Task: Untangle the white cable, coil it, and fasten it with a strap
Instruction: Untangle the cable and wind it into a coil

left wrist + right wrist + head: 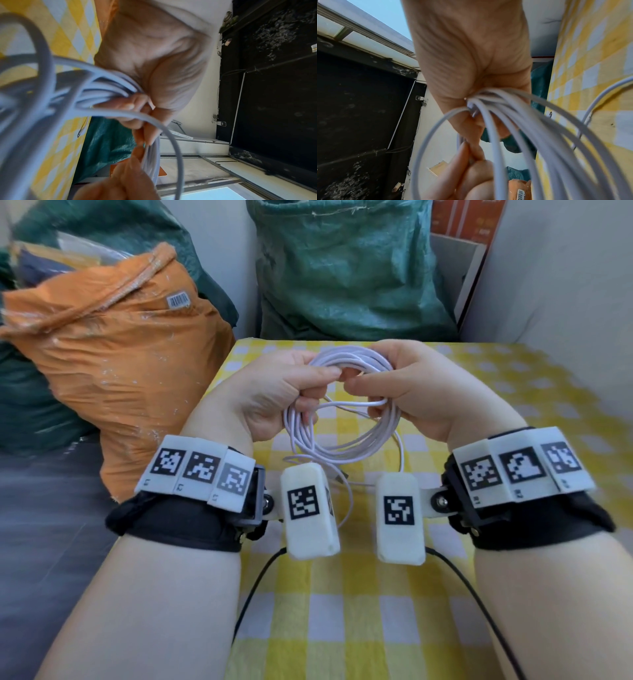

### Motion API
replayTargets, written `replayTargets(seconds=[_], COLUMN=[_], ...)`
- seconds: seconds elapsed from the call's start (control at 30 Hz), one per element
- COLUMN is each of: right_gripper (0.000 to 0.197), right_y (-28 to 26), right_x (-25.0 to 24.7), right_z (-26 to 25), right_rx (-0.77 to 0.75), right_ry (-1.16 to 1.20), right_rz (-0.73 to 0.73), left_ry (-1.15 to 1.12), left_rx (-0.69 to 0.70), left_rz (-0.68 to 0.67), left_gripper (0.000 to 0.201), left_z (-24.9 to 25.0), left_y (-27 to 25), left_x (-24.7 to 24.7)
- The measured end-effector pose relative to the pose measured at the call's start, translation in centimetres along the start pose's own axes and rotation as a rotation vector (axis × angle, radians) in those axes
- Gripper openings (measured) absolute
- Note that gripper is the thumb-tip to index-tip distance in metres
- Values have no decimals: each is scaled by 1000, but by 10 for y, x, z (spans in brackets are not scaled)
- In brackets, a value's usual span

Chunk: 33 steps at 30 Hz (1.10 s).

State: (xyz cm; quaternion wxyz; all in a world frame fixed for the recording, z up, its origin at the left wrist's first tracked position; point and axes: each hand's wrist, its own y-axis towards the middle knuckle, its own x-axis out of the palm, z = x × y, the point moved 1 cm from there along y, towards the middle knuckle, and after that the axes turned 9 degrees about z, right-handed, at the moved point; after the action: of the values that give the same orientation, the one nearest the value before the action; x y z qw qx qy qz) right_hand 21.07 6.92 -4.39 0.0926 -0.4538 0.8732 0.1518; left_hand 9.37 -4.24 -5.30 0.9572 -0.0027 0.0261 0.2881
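Note:
The white cable (342, 440) is wound into a round coil of several loops, held up over the yellow checked table (342, 611). My left hand (274, 392) grips the coil's left side with curled fingers. My right hand (411, 392) grips its right side. The thumbs nearly meet at the top of the coil. One loose strand (349, 405) crosses the middle between the hands. A loose end with a plug (340, 475) trails onto the cloth under the coil. In the left wrist view the loops (106, 92) bunch into my fist. In the right wrist view they (496, 102) fan out. No strap is visible.
An orange sack (113, 354) with a barcode label stands left of the table, a green sack (346, 268) behind it. Cardboard (472, 251) leans at the back right. Black wrist-camera cords (253, 587) run over the near cloth. White wall lies to the right.

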Motion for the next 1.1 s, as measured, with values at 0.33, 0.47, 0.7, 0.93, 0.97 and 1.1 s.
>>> replayTargets(seconds=[0.33,0.47,0.7,0.93,0.97,1.1], right_gripper=[10,13,14,23,24,9], right_y=[4,2,2,-4,-5,-3], right_x=[-3,-1,-2,3,3,1], right_z=[11,6,5,-6,-6,-3], right_rx=[198,184,81,-64,-73,-1], right_ry=[104,341,161,-164,-175,-170], right_rz=[-5,71,161,1,7,69], left_ry=[-475,-538,-232,225,189,32], left_rx=[-38,-127,-84,132,120,35], left_rz=[255,194,177,119,106,200], left_gripper=[29,32,9,33,23,14], left_z=[1,1,-3,4,4,3], left_y=[9,8,3,1,0,2], left_x=[-3,-3,-4,-6,-6,-4])
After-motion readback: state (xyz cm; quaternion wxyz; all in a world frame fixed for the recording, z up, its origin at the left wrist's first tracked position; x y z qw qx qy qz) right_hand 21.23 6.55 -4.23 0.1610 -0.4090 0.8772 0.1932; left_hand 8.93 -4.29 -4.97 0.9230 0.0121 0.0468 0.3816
